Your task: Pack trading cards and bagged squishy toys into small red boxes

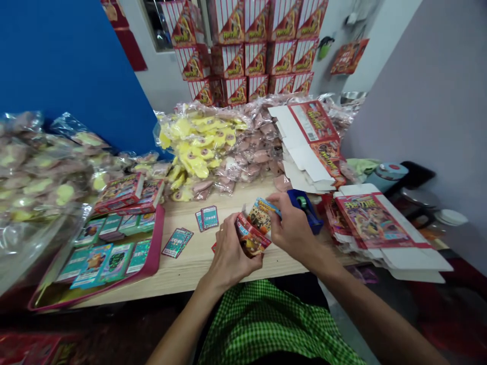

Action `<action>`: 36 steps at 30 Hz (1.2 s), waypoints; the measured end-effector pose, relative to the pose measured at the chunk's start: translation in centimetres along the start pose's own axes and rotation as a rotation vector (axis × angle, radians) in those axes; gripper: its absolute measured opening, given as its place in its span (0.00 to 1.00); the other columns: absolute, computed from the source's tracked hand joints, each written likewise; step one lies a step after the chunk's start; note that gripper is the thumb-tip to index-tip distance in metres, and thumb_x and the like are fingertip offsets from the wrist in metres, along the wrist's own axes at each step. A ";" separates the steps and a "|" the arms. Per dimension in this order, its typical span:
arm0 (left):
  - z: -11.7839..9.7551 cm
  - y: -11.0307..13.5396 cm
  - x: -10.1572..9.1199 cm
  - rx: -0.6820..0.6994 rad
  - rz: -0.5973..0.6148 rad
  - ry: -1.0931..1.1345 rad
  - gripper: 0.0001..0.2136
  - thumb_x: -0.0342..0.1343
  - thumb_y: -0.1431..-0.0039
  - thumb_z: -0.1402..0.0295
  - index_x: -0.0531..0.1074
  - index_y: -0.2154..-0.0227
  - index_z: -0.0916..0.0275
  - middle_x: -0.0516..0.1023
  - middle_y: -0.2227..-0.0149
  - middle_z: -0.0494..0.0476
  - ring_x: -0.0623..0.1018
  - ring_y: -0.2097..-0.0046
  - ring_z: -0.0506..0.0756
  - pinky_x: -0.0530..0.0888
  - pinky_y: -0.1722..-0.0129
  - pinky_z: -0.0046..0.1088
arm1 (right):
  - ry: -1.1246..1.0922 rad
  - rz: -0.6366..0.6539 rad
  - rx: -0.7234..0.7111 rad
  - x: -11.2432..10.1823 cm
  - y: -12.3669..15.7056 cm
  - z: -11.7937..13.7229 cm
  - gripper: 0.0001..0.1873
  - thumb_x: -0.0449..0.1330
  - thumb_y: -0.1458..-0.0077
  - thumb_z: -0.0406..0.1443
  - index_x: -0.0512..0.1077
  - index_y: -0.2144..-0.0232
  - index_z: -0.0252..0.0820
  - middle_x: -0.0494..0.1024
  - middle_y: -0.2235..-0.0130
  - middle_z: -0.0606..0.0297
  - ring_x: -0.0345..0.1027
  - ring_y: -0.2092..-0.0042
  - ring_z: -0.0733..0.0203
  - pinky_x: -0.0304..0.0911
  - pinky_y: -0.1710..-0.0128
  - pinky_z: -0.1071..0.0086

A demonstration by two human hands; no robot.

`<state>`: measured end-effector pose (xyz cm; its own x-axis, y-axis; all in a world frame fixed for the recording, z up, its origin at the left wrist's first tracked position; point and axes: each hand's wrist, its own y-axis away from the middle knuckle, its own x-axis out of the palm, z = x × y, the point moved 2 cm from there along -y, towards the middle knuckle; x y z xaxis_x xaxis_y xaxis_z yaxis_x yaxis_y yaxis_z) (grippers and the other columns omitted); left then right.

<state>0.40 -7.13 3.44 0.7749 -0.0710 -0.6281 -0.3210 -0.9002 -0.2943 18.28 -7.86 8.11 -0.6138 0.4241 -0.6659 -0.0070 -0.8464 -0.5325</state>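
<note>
My left hand [230, 251] is wrapped round a small red printed box [251, 242], held tilted above the front of the table. My right hand [291, 225] pinches a colourful printed packet [261, 214] at the box's upper end. How far the packet sits inside the box I cannot tell. To the left of my left hand, two small groups of teal-backed cards [210, 217] lie on the wooden table [190, 276]. A blue tape dispenser [314, 223] stands just behind my right hand, partly hidden by it.
A pink-rimmed tray [160, 238] holds stacks of cards, with red boxes [119, 192] on its back edge. Bagged yellow plush items [201, 147] heap at the back. Flattened cartons [380, 220] lie at right near a bottle [387, 175]. Stacked red boxes [234, 61] rise behind.
</note>
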 end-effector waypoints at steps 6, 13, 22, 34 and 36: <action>1.3 1.0 -0.1 0.012 -0.263 0.054 0.47 0.68 0.52 0.59 0.48 0.34 0.63 0.65 0.39 0.71 0.72 0.39 0.67 0.73 0.41 0.47 | -0.001 -0.014 -0.394 -0.4 0.9 4.0 0.17 0.52 0.40 0.26 0.68 0.50 0.37 0.73 0.49 0.46 0.68 0.46 0.45 0.66 0.47 0.52; 1.6 1.4 -1.2 -0.233 -0.220 0.070 0.57 0.71 0.55 0.57 0.39 0.29 0.61 0.69 0.39 0.73 0.78 0.43 0.67 0.78 0.47 0.45 | 0.115 0.115 -0.170 0.0 -1.2 1.5 0.18 0.50 0.37 0.29 0.68 0.46 0.38 0.75 0.47 0.50 0.68 0.44 0.49 0.63 0.44 0.55; 5.3 1.6 -0.1 -0.485 0.149 0.402 0.18 0.56 0.40 0.48 0.66 0.58 0.56 0.81 0.70 0.52 0.82 0.69 0.59 0.77 0.68 0.32 | 0.553 0.562 0.328 8.8 -12.0 -6.4 0.22 0.64 0.37 0.37 0.70 0.43 0.37 0.69 0.39 0.51 0.64 0.39 0.43 0.62 0.40 0.47; 7.8 0.7 -0.6 -0.538 0.092 0.673 0.24 0.60 0.46 0.40 0.72 0.66 0.59 0.77 0.68 0.53 0.78 0.66 0.55 0.74 0.67 0.26 | 0.044 0.626 0.312 6.1 -15.8 -8.1 0.11 0.59 0.34 0.37 0.75 0.55 0.35 0.80 0.56 0.56 0.75 0.54 0.54 0.71 0.55 0.63; 7.5 0.4 -0.7 -0.519 0.107 0.677 0.22 0.60 0.44 0.43 0.74 0.64 0.59 0.77 0.65 0.54 0.77 0.65 0.55 0.74 0.66 0.26 | -0.182 0.627 0.302 4.6 -13.8 -6.9 0.15 0.53 0.33 0.36 0.71 0.49 0.34 0.80 0.55 0.55 0.76 0.57 0.57 0.71 0.61 0.68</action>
<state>-4.32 -4.21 -1.64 0.9657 -0.2587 -0.0202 -0.2487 -0.9450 0.2125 21.02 7.97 8.74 -0.6956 -0.2092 -0.6873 0.1882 -0.9763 0.1067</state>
